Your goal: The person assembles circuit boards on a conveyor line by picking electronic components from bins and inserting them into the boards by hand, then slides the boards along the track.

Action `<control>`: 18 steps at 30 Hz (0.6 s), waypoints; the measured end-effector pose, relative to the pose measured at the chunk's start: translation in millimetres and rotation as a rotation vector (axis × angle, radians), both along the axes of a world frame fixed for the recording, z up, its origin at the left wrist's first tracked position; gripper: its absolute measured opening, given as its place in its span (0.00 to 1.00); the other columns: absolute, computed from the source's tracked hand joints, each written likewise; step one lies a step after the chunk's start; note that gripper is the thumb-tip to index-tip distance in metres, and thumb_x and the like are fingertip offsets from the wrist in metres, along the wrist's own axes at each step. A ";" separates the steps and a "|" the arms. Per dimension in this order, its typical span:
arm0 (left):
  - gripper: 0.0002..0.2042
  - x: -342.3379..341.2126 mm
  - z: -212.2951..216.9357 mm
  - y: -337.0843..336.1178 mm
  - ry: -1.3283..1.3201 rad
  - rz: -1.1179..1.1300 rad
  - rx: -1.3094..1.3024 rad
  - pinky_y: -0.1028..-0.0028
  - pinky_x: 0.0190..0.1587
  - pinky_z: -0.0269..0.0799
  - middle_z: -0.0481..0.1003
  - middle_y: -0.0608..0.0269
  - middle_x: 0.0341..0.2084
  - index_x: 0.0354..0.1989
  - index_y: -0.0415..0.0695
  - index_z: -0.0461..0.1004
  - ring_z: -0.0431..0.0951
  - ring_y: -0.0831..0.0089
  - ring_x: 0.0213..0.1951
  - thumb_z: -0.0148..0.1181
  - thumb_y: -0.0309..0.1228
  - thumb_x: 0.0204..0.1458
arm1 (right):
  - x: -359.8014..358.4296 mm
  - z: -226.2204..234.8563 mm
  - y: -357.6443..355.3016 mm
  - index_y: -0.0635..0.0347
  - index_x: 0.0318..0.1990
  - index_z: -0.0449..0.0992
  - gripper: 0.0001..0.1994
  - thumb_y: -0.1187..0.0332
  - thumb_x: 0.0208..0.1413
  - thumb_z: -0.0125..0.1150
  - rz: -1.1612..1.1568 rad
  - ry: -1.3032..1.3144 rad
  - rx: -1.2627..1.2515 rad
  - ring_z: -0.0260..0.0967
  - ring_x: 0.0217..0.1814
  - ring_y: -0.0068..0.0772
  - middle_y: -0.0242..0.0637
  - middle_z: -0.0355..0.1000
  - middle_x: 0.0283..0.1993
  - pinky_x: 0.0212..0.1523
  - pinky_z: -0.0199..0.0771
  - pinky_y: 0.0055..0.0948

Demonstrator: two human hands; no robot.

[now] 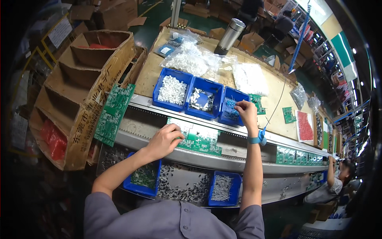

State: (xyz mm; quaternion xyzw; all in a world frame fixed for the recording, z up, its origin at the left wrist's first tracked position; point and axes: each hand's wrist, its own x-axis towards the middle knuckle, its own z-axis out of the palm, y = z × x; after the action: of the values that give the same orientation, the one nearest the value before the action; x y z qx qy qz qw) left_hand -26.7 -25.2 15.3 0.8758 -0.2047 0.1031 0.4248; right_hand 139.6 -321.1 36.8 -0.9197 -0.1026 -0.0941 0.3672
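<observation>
My left hand (164,140) is over the left end of a green circuit board (199,138) lying in the conveyor rail, fingers curled together. Whatever is between its fingertips is too small to make out. At the right blue bin (225,118), my right hand (247,114) dips its pinched fingertips among thin blue-bodied leaded components (230,104). I cannot tell whether one is gripped. A blue wrist strap (258,138) with a cord circles my right wrist. Beside that bin stand a middle blue bin (207,114) of small dark and silver parts and a left blue bin (169,104) of white parts.
Nearer me, blue bins (225,199) of leaded parts flank loose dark components (183,185). Bagged white parts (191,59) and a steel flask (230,36) stand behind. Left is a cardboard rack (85,115) with a leaning board (115,113). A co-worker (332,185) sits right.
</observation>
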 end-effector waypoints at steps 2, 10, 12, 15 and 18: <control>0.04 3.9 -0.4 -1.6 -0.002 -0.028 -0.023 0.64 0.40 0.69 0.71 0.58 0.30 0.30 0.38 0.75 0.73 0.58 0.37 0.60 0.22 0.44 | -4.7 4.2 -1.9 0.68 0.31 0.78 0.07 0.75 0.45 0.65 -0.029 0.035 -0.008 0.76 0.28 0.28 0.43 0.77 0.26 0.31 0.73 0.24; 0.12 22.9 6.9 -21.9 0.493 -0.022 -0.535 0.78 0.36 0.73 0.77 0.60 0.37 0.44 0.35 0.74 0.77 0.77 0.35 0.59 0.26 0.51 | -65.3 27.9 34.1 0.69 0.34 0.78 0.06 0.74 0.50 0.63 0.238 0.306 0.327 0.68 0.29 0.14 0.31 0.75 0.26 0.29 0.67 0.16; 0.14 30.3 12.3 -31.3 0.653 -0.061 -0.786 0.81 0.35 0.72 0.76 0.63 0.37 0.46 0.35 0.72 0.76 0.82 0.35 0.59 0.27 0.53 | -86.7 30.3 45.9 0.69 0.34 0.79 0.07 0.74 0.49 0.64 0.291 0.326 0.328 0.68 0.29 0.13 0.31 0.75 0.26 0.29 0.67 0.15; 0.11 35.6 17.7 -40.4 0.685 -0.112 -0.821 0.82 0.35 0.71 0.76 0.67 0.32 0.44 0.37 0.73 0.75 0.83 0.35 0.58 0.26 0.54 | -107.9 25.7 56.3 0.67 0.35 0.79 0.08 0.72 0.49 0.65 0.345 0.388 0.337 0.74 0.31 0.21 0.37 0.78 0.29 0.32 0.72 0.21; 0.07 37.0 6.4 -40.3 0.659 -0.144 -0.831 0.83 0.34 0.69 0.77 0.68 0.30 0.38 0.37 0.76 0.75 0.84 0.33 0.58 0.26 0.53 | -116.6 20.6 65.0 0.66 0.35 0.79 0.08 0.73 0.48 0.65 0.374 0.360 0.342 0.74 0.31 0.22 0.38 0.77 0.29 0.33 0.72 0.21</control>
State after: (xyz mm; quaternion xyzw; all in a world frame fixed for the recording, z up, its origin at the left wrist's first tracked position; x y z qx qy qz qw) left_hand 10.2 -65.5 21.8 0.6036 -0.0618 -0.1346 0.7834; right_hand 23.0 -256.1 57.4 -0.8115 -0.1861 0.1235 0.5399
